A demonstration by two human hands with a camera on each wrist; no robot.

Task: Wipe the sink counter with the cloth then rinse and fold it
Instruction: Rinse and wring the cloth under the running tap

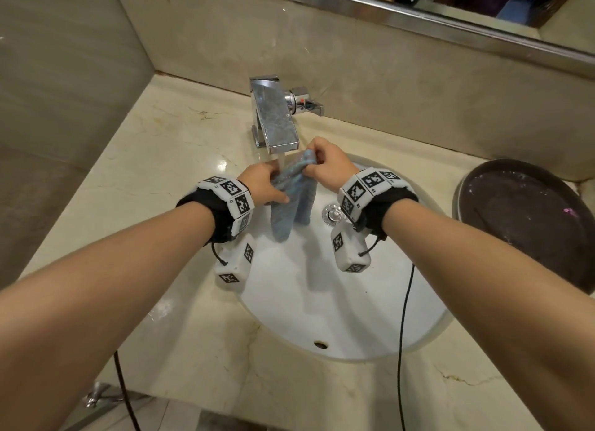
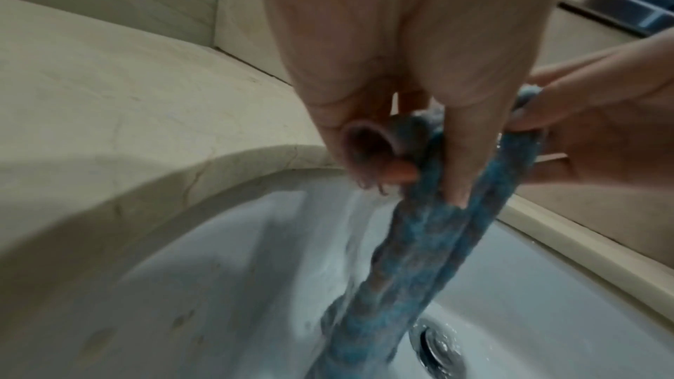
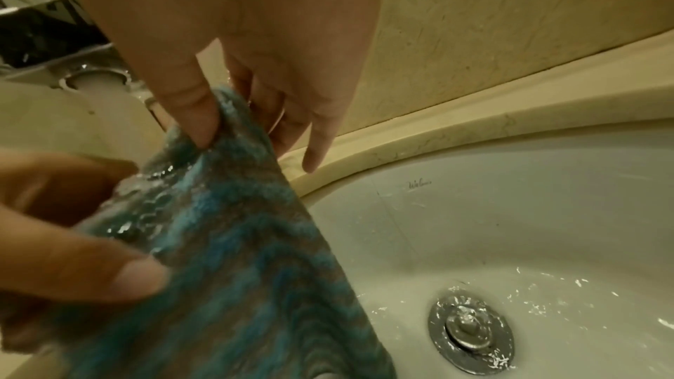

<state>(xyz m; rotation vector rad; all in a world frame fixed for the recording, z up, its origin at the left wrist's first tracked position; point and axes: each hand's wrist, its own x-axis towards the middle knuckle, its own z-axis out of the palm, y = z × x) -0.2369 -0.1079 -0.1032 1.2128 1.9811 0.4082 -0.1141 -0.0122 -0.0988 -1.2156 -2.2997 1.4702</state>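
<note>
A blue-grey striped cloth [image 1: 291, 198] hangs wet over the white sink basin [image 1: 338, 301], right under the running chrome faucet [image 1: 275, 121]. My left hand [image 1: 265, 182] grips the cloth's left upper part, thumb laid across the fabric [image 2: 430, 241]. My right hand [image 1: 328, 163] pinches the upper right corner of the cloth [image 3: 248, 226] between thumb and fingers; its little finger points down free. Water streams onto the cloth between the two hands and runs down into the basin.
Marble counter [image 1: 161, 173] surrounds the basin, with walls at the left and back. A dark round tray [image 1: 528, 218] sits on the counter at the right. The chrome drain plug [image 1: 333, 214] lies in the basin below my right wrist. Cables hang from both wrists.
</note>
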